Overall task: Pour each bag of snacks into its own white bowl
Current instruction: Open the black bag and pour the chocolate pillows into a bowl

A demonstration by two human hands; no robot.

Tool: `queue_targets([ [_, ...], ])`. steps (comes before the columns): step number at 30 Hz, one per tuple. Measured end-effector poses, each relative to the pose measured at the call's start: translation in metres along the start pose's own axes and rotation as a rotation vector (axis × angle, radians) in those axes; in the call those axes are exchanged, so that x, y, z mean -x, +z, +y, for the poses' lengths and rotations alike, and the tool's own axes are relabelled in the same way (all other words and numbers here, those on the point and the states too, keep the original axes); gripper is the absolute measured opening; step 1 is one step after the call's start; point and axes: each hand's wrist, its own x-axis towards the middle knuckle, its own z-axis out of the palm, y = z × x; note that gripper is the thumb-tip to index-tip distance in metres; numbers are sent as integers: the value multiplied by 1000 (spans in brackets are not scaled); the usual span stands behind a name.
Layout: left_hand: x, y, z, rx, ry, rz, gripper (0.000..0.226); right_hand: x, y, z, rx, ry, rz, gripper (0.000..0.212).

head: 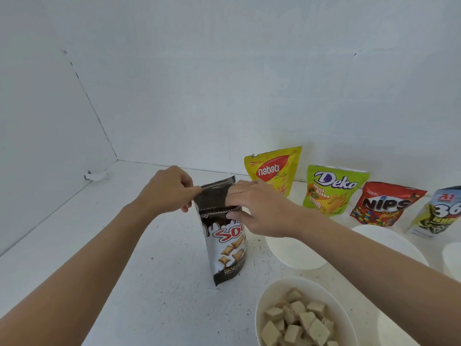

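Bench [124,245] first: it's open and bare-ish to my left, so if the Soo bag [227,248] tips that way nothing stops it. The bag stands upright mid-bench, just left of the bowls. My left hand [167,193] and right hand [257,211] are both at its top strip, left fingers [192,191] pinching the top-left corner and right fingers [232,196] curled over the front of the top, pinching it too. Can't tell if the seal has given yet. Biggest risk, imo: I pull too hard, the top rips wide and the bag jerks over, since only its narrow base is on the bench. Next: my right forearm hangs over the empty bowl [294,253], so a sudden pull could knock it. Smallest: loose bits flying out and landing in the filled bowl [274,288], mixing w/ the pale square pieces [299,320] in it. Counts: bags, 5 total, i.e. Soo plus nabati bag [273,171], Deko bag [334,191], Nips bag [384,204] and a "36" bag [441,211] cut off at the right edge, those 4 propped along the back wall. Bowls: 1 filled, 1 empty by my wrist, 1 behind my forearm [384,238], 1 at the right edge [452,258], prob. a 5th low right [396,328], hard to be sure. Pieces: too many, too piled to count.
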Motion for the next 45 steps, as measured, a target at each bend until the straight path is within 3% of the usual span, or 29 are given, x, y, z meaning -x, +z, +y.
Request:
queue_targets([
  [8, -9, 9, 3, -100, 70, -69, 9, -6, -3, -8, -14, 27, -64, 15],
  [14, -22, 3, -12, 141, -31, -42, 28, -2, -5, -12, -56, 69, -117, 16],
  [19, -17, 10, -15, 284, -39, -77, 18, 1, -7, -18, 46, 49, -73, 17],
  [25, 8, 24, -24, 576, -75, -289, 49, 6, -5, -22, 159, -41, 33, 54],
  [28, 22, 36, -39, 668, -59, -336, 52, 5, -1, -21, 257, -116, 57, 67],
  [32, 43, 65, -67, 821, -36, -399, 33, -3, -1, -23, 249, -219, 50, 55],
  [37, 65, 108, -81, 604, 21, -475, 44, -20, -1, -32, 102, -265, -55, 40],
  [40, 69, 127, -79, 573, 14, -373, 42, -30, 0, -34, 99, -307, -79, 28],
  [45, 76, 139, -79, 633, 19, -212, 38, -33, 2, -31, 87, -352, 38, 23],
])
